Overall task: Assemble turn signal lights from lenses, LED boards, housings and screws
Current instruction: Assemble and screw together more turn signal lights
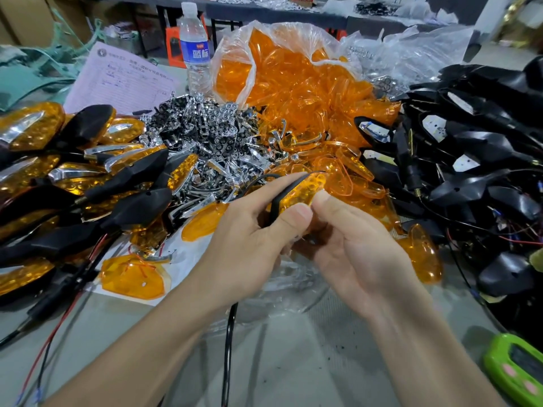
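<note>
Two hands hold one turn signal light point(302, 188) over the middle of the table point(293, 362). The left hand point(249, 242) grips its black shell, the right hand point(361, 251) pinches its orange end. Loose orange lenses point(308, 92) lie behind.

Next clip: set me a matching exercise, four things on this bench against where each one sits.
Things:
1 bottle
2 housings
3 green device
4 light

Places:
a bottom right corner
b held between left hand and right hand
c upright at the back, left of the lens bag
d heap on the right

Pairs: 1-c; 2-d; 3-a; 4-b
</note>
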